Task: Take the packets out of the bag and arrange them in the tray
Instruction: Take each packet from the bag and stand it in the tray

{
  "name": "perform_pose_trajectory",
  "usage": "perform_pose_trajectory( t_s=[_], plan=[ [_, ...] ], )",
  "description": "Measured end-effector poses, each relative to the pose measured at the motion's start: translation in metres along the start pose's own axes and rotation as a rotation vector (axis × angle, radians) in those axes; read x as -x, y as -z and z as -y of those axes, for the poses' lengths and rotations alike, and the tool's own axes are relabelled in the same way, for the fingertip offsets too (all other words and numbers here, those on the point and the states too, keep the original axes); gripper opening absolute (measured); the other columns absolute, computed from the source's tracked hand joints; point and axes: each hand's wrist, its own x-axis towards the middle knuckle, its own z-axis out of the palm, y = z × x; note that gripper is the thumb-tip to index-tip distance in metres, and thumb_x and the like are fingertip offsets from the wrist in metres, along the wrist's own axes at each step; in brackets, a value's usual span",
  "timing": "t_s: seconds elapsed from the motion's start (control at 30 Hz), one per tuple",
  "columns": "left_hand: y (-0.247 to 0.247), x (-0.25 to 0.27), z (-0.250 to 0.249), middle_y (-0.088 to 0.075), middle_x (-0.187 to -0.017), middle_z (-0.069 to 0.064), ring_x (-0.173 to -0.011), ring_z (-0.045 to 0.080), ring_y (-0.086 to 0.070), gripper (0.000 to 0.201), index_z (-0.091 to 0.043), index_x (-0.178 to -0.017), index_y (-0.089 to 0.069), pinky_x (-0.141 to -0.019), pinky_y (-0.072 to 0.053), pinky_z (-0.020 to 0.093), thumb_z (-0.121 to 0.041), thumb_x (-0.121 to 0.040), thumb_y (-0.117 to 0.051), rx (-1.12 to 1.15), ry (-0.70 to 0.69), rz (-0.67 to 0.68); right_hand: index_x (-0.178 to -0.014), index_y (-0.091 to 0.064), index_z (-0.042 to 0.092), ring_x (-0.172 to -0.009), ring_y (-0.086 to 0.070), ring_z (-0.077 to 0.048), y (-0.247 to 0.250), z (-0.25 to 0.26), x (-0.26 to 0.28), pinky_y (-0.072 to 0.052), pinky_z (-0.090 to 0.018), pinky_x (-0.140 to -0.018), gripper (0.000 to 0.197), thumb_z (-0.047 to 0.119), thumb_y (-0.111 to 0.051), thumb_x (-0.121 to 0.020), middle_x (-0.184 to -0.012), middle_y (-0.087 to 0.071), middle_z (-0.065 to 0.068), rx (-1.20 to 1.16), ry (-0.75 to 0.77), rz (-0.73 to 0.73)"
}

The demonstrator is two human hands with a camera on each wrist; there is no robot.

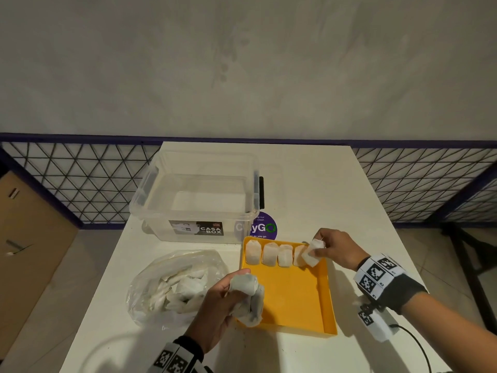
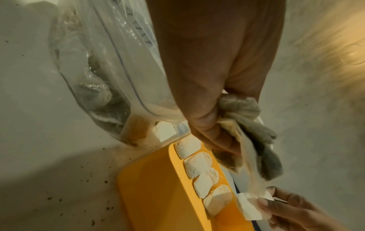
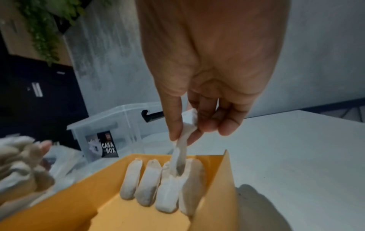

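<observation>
A yellow tray (image 1: 290,300) lies on the white table, with several white packets (image 1: 269,253) side by side along its far wall. My right hand (image 1: 336,249) pinches one more packet (image 1: 312,253) over the tray's far right corner, just above the row (image 3: 164,186). My left hand (image 1: 223,300) grips a bunch of packets (image 1: 248,300) over the tray's near left edge. The clear plastic bag (image 1: 172,286) lies left of the tray with more packets inside. In the left wrist view, the bunch (image 2: 248,125) hangs from my fist above the tray (image 2: 158,187).
A clear storage box (image 1: 199,195) with a "CASA BOX" label stands behind the bag and tray. A purple round sticker (image 1: 262,227) is on the table beside it. A cardboard box (image 1: 24,238) stands on the floor at left. Wire mesh fencing runs behind the table.
</observation>
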Motion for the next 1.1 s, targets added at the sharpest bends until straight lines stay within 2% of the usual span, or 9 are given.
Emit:
perform_pose_trajectory(
  t_s=[0.1, 0.2, 0.33, 0.5, 0.57, 0.67, 0.73, 0.83, 1.1],
  plan=[
    [0.000, -0.001, 0.001, -0.069, -0.096, 0.016, -0.085, 0.024, -0.065, 0.072, -0.011, -0.119, -0.059, -0.070, -0.053, 0.030, -0.035, -0.054, -0.079, -0.005, -0.013, 0.006, -0.093, -0.062, 0.014, -0.089, -0.053, -0.018, -0.006, -0.004, -0.002, -0.036, -0.023, -0.070, 0.006, 0.015, -0.060, -0.087, -0.092, -0.062, -0.004, 0.209, 0.039, 0.017],
    [0.003, -0.002, 0.003, -0.066, -0.099, 0.019, -0.086, 0.025, -0.064, 0.072, -0.007, -0.121, -0.058, -0.069, -0.052, 0.030, -0.036, -0.057, -0.077, -0.025, -0.028, 0.008, -0.109, -0.064, 0.014, -0.106, -0.048, -0.022, -0.011, -0.008, -0.004, -0.036, -0.026, -0.081, 0.022, 0.019, -0.051, -0.092, -0.107, -0.064, -0.007, 0.446, 0.093, -0.014],
    [0.007, -0.003, 0.005, -0.065, -0.094, 0.019, -0.084, 0.025, -0.063, 0.073, 0.004, -0.123, -0.054, -0.070, -0.050, 0.032, -0.035, -0.065, -0.076, -0.031, -0.017, 0.008, -0.114, -0.063, 0.018, -0.109, -0.048, -0.024, -0.018, -0.011, -0.008, -0.038, -0.028, -0.086, 0.026, 0.019, -0.049, -0.093, -0.112, -0.063, -0.007, 0.591, 0.108, 0.021],
    [0.005, -0.003, 0.004, -0.067, -0.093, 0.016, -0.085, 0.025, -0.064, 0.051, 0.001, -0.119, -0.057, -0.070, -0.053, 0.031, -0.018, -0.076, -0.076, -0.026, -0.009, -0.002, -0.101, -0.063, 0.015, -0.103, -0.052, -0.025, -0.023, -0.013, -0.019, -0.037, -0.026, -0.078, 0.017, 0.017, -0.050, -0.091, -0.103, -0.060, -0.008, 0.671, 0.075, -0.025],
    [0.005, -0.002, 0.003, -0.069, -0.093, 0.014, -0.086, 0.025, -0.065, 0.039, -0.005, -0.118, -0.059, -0.071, -0.054, 0.031, -0.010, -0.080, -0.067, -0.031, 0.003, -0.015, -0.089, -0.067, 0.014, -0.095, -0.053, -0.026, -0.025, -0.009, -0.019, -0.041, -0.031, -0.075, 0.009, 0.018, -0.060, -0.085, -0.092, -0.065, -0.006, 0.787, 0.161, -0.111],
    [0.006, -0.003, 0.004, -0.069, -0.090, 0.011, -0.086, 0.024, -0.064, 0.032, -0.004, -0.117, -0.059, -0.071, -0.054, 0.031, -0.003, -0.086, -0.057, -0.039, 0.007, -0.047, -0.055, -0.065, 0.017, -0.058, -0.056, -0.022, -0.028, -0.014, -0.025, -0.044, -0.029, -0.044, 0.032, 0.019, -0.091, -0.038, -0.058, -0.058, -0.002, 0.872, 0.210, -0.173],
    [0.006, -0.003, 0.005, -0.068, -0.093, 0.012, -0.087, 0.025, -0.064, 0.039, -0.004, -0.118, -0.059, -0.073, -0.054, 0.033, -0.011, -0.081, -0.069, -0.031, -0.003, -0.049, -0.051, -0.064, 0.017, -0.051, -0.054, -0.020, -0.029, -0.018, -0.028, -0.040, -0.026, -0.039, 0.038, 0.018, -0.093, -0.027, -0.053, -0.055, -0.001, 0.873, 0.235, -0.177],
    [0.004, -0.003, 0.003, -0.068, -0.095, 0.011, -0.088, 0.024, -0.063, 0.044, -0.008, -0.116, -0.062, -0.072, -0.053, 0.031, -0.016, -0.075, -0.076, -0.010, -0.010, -0.039, -0.055, -0.066, 0.017, -0.051, -0.054, -0.019, -0.030, -0.015, -0.027, -0.040, -0.025, -0.040, 0.038, 0.018, -0.093, -0.029, -0.056, -0.055, 0.000, 0.907, 0.313, -0.192],
    [0.003, -0.003, 0.002, -0.071, -0.094, 0.008, -0.089, 0.022, -0.066, 0.042, -0.013, -0.112, -0.065, -0.070, -0.053, 0.029, -0.013, -0.070, -0.064, 0.007, -0.011, -0.038, -0.062, -0.066, 0.018, -0.054, -0.054, -0.017, -0.028, -0.019, -0.026, -0.040, -0.025, -0.043, 0.035, 0.014, -0.092, -0.039, -0.061, -0.057, 0.001, 0.821, 0.446, -0.240]
  ],
)
